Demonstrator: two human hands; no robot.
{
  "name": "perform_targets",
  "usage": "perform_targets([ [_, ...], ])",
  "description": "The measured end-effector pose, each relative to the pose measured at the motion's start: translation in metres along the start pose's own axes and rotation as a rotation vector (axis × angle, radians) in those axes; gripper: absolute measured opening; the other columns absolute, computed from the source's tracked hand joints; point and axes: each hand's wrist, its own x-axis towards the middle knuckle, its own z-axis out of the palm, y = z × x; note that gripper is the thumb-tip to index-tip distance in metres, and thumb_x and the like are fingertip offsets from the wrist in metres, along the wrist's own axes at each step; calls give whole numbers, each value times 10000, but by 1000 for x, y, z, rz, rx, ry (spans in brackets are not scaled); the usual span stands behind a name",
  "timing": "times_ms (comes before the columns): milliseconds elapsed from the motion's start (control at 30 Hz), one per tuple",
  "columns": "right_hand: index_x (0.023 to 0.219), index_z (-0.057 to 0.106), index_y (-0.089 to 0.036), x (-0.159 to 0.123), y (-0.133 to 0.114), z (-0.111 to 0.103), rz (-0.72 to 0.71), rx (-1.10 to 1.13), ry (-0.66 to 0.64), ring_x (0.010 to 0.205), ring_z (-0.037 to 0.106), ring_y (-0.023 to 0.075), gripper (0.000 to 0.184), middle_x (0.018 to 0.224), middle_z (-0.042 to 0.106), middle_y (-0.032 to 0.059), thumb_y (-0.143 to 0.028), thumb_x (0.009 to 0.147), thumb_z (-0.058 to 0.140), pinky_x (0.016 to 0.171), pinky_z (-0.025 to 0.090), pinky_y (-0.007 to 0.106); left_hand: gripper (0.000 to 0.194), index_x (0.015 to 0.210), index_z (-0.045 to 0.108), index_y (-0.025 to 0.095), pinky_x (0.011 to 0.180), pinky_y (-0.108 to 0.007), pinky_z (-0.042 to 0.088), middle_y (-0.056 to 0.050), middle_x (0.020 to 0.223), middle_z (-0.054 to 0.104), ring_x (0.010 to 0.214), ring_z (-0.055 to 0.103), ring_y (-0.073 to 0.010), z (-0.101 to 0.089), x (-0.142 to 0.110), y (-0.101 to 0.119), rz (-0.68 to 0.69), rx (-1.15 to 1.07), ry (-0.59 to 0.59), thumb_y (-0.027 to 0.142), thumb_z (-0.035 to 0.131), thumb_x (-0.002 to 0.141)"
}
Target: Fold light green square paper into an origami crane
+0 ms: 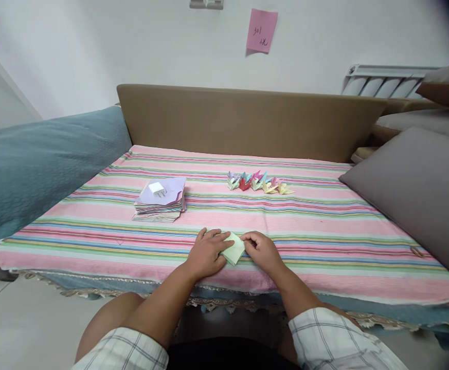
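A small light green paper square (235, 250), folded and turned cornerwise, lies on the striped cloth in front of me. My left hand (206, 255) rests flat over its left side, fingers stretched out and spread, the tips pressing on the paper. At the right corner, my right hand (262, 252) pinches the edge between thumb and bent fingers. Farther back stand several folded paper cranes (255, 182) in a close group, in red, pink, yellow, pale green and blue. The underside of the green paper is hidden.
Left of my hands sits a stack of paper sheets (160, 210) with a small white block (156, 188) on top. Grey cushions (413, 195) lean at the right, a blue-covered armrest (54, 164) borders the left, and a brown backrest (239, 121) stands behind.
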Motion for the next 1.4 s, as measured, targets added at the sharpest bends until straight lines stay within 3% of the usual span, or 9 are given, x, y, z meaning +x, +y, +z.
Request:
perform_targets([
  [233,904,695,-228,-2,4,-1,-235,-132,-66,921,574,210,308,963,684,50,-91,778,450,835,460,389,575,1232,533,374,1074,-568,177,34,1392,453,1274,376,-278,-3,-1,0,27,11,-20,160,515,699],
  [367,1096,641,-257,-4,2,2,-306,-196,-122,1002,530,221,437,1107,654,40,-54,770,433,872,436,415,604,1247,512,391,1079,-570,161,39,1392,452,1278,369,-273,-4,-2,2,21,10,-27,145,508,695],
  [533,1302,472,-238,-5,-4,6,-191,-255,-161,1046,510,228,546,1150,633,48,-70,789,384,927,379,438,560,1227,535,364,1079,-570,158,23,1382,467,1275,371,-274,-5,-2,4,22,19,-20,157,502,708],
  [767,1379,333,-225,-3,-4,10,-181,-233,-183,1113,481,236,590,1231,603,31,-103,805,390,983,292,471,498,1205,550,351,1063,-583,168,21,1364,487,1258,390,-282,-5,-2,5,36,33,-9,184,481,741],
  [933,1359,360,-223,-3,-5,8,-122,-222,-186,1141,480,228,566,1189,630,35,-93,808,365,1005,243,490,498,1219,539,344,1064,-572,166,17,1366,485,1261,383,-276,-4,-3,4,46,64,-14,182,464,754],
  [1400,1133,575,-218,-10,-4,-20,-55,-253,-179,989,585,199,376,973,711,25,-134,802,420,976,280,423,471,1173,589,280,991,-521,308,11,1257,589,1182,465,-285,-8,-17,-5,103,109,31,149,460,739],
])
